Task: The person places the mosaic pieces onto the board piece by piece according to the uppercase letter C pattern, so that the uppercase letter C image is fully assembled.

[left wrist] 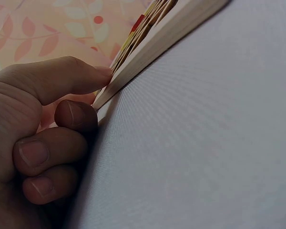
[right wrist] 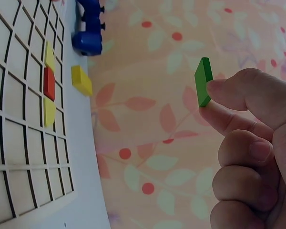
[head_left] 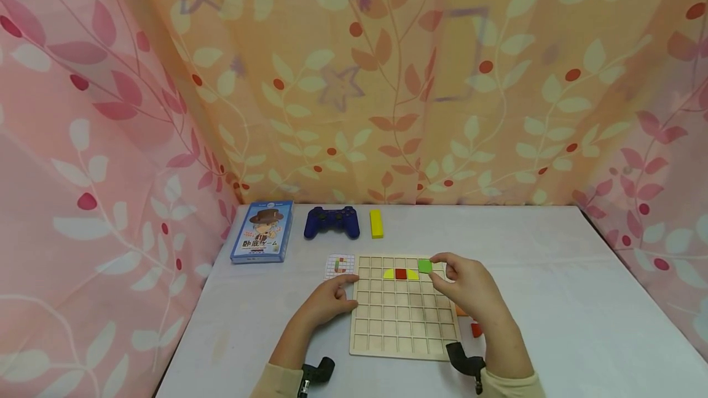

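Observation:
A wooden grid board (head_left: 404,312) lies on the table in front of me. In one of its upper rows sit a red square tile (head_left: 401,274) and two yellow rounded tiles (head_left: 389,274), one on each side of it. My right hand (head_left: 470,284) pinches a green square tile (right wrist: 203,82) between thumb and index finger, over the board's far right corner in the head view. At the board's left edge, my left hand (head_left: 329,300) touches the wood with extended thumb and index fingertips. Its other fingers are curled in the left wrist view.
A small pattern card (head_left: 339,263) lies by the board's far left corner. Behind stand a blue box (head_left: 262,232), a blue game controller (head_left: 332,223) and a yellow block (head_left: 377,224). An orange piece (head_left: 461,311) and a red piece (head_left: 477,330) lie right of the board.

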### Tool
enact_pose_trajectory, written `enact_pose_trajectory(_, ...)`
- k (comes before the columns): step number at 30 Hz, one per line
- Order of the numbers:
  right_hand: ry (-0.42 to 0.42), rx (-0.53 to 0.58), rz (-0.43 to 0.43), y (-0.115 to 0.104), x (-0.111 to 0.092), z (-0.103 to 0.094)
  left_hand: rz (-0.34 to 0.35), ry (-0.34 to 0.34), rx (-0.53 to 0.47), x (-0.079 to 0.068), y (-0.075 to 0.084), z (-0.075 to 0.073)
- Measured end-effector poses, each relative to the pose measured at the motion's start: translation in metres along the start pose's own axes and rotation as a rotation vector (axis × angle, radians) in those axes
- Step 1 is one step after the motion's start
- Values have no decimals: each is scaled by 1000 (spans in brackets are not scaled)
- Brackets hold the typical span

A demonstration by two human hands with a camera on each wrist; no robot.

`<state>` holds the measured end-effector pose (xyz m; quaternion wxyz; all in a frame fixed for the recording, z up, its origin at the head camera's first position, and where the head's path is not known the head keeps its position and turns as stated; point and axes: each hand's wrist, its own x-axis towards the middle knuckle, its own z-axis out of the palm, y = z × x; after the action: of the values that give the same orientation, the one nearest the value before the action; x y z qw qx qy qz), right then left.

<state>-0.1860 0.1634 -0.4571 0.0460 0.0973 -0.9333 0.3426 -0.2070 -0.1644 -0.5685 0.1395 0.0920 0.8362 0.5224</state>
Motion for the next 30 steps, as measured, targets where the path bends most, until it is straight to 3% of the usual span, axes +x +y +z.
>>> enact_pose_trajectory(10,-39,11,-77,-10,3,20,3,2,7,-1,1,0)
enact_pose_trajectory(23,-91,19,-87,-18,12,54,1,3,21,-1,1,0)
enact_pose_trajectory(30,-101,-25,-100,-12,20,69,6,2,16,-1,3,0)
